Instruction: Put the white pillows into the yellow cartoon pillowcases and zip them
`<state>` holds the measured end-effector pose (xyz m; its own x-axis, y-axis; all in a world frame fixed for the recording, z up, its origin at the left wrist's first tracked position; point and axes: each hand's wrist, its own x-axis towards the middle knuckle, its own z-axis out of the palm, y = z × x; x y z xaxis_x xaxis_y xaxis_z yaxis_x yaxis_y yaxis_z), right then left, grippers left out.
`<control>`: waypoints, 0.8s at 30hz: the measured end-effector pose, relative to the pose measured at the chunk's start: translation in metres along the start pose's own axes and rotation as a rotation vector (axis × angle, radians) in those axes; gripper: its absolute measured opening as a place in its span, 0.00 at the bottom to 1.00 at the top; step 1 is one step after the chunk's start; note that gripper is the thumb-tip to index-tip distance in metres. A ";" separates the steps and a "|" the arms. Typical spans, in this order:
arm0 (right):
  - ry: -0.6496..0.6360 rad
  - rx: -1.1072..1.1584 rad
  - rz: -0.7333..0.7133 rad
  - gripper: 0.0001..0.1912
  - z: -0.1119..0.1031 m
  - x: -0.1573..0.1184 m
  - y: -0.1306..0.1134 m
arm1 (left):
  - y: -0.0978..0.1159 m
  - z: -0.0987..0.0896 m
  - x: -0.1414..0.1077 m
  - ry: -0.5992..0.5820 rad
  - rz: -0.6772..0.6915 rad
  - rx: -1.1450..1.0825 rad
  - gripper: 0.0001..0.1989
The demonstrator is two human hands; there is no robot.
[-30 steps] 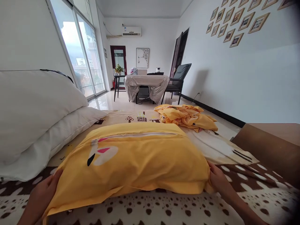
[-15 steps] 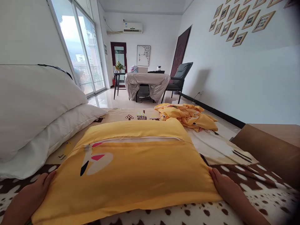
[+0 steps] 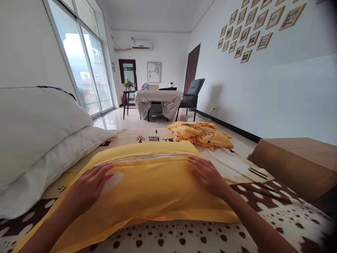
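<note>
A yellow pillow (image 3: 147,189) lies flat on the patterned bedding (image 3: 158,235). Across its upper part runs a long slit, with something white showing inside. My left hand (image 3: 89,184) rests on the pillow's left part, beside a pink and pale print, fingers toward the slit. On the right part lies my right hand (image 3: 206,174), palm down, its fingertips at the slit's right end. The fingers of both hands are stretched out and hold nothing.
White pillows (image 3: 39,133) are stacked on the left. Crumpled yellow cloth (image 3: 201,133) lies on the bed's far side. A cardboard box (image 3: 292,165) stands at the right. Beyond the bed are a covered table (image 3: 158,95) and a black chair (image 3: 193,96).
Both hands have left the pillow's side edges and moved inward and up onto its top, near the slit. The view has tilted up and shifted right.
</note>
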<state>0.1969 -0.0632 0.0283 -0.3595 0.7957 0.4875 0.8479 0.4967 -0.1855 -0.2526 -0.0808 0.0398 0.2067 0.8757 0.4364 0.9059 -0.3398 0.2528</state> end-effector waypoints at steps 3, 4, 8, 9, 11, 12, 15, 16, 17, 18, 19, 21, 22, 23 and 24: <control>-0.071 0.070 -0.087 0.21 0.022 0.030 -0.029 | 0.028 0.020 0.041 -0.089 0.177 0.003 0.20; -0.080 0.086 -0.084 0.21 0.028 0.034 -0.029 | 0.028 0.027 0.046 -0.095 0.171 -0.004 0.20; -0.077 0.101 0.007 0.20 0.028 0.034 -0.002 | 0.003 0.038 0.045 -0.103 0.105 -0.072 0.17; -0.087 0.093 0.023 0.19 0.025 0.034 0.006 | -0.003 0.035 0.043 -0.119 0.114 -0.086 0.16; -0.123 0.072 0.025 0.17 0.017 0.037 0.015 | -0.009 0.024 0.044 -0.176 0.150 -0.114 0.15; -0.141 0.066 0.014 0.16 0.014 0.040 0.015 | -0.009 0.019 0.047 -0.212 0.156 -0.125 0.14; -0.173 0.074 -0.039 0.13 0.010 0.055 0.001 | -0.005 0.008 0.059 -0.292 0.129 -0.116 0.14; -0.188 0.069 -0.065 0.11 0.011 0.061 -0.007 | -0.003 0.007 0.063 -0.289 0.120 -0.098 0.14; -0.201 0.044 -0.095 0.08 0.011 0.067 -0.016 | -0.003 0.009 0.066 -0.265 0.115 -0.081 0.14; -0.208 -0.004 -0.127 0.07 0.012 0.073 -0.024 | -0.003 0.012 0.068 -0.230 0.113 -0.073 0.14; -0.204 -0.070 -0.163 0.07 0.012 0.077 -0.030 | -0.004 0.017 0.068 -0.185 0.104 -0.080 0.14; -0.147 -0.201 -0.233 0.10 0.014 0.084 -0.039 | -0.009 0.028 0.066 -0.088 0.052 -0.129 0.14; -0.102 -0.240 -0.246 0.11 0.015 0.086 -0.040 | -0.011 0.034 0.063 -0.044 0.019 -0.163 0.13; -0.072 -0.253 -0.228 0.11 0.018 0.086 -0.040 | -0.014 0.039 0.061 -0.010 -0.010 -0.193 0.13; -0.064 -0.248 -0.185 0.11 0.021 0.086 -0.038 | -0.015 0.044 0.058 0.018 -0.033 -0.214 0.13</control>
<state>0.1253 -0.0065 0.0600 -0.5331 0.7239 0.4378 0.8324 0.5414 0.1184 -0.2380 -0.0096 0.0235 0.1697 0.8822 0.4393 0.8125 -0.3775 0.4442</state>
